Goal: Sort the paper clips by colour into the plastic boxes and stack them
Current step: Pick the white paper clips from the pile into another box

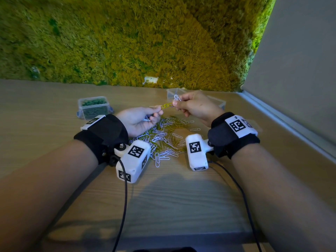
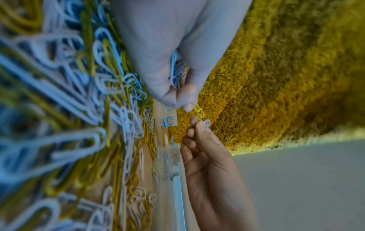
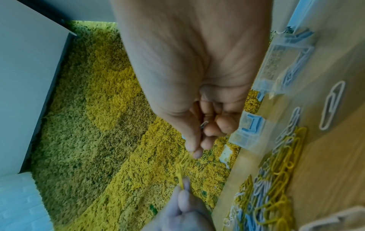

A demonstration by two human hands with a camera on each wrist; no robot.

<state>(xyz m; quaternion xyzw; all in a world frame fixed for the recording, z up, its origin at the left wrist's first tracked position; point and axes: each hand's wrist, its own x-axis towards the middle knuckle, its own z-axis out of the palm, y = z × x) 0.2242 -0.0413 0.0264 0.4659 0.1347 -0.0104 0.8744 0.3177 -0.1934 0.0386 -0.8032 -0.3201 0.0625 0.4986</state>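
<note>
Linked yellow clips (image 1: 167, 105) are held in the air between both hands, above the loose pile of white and yellow clips (image 1: 164, 138) on the wooden table (image 1: 163, 197). Left hand (image 1: 140, 119) pinches one end with its fingertips and also holds a few white clips in its palm. Right hand (image 1: 194, 106) pinches the other end – a white clip (image 1: 177, 97) sticks up from the same grip. Box of green clips (image 1: 94, 107) sits far left near the moss wall (image 1: 127, 42), lid off. Two clear boxes sit behind the right hand – the nearer one (image 1: 173, 92) is partly hidden, contents unclear.
</note>
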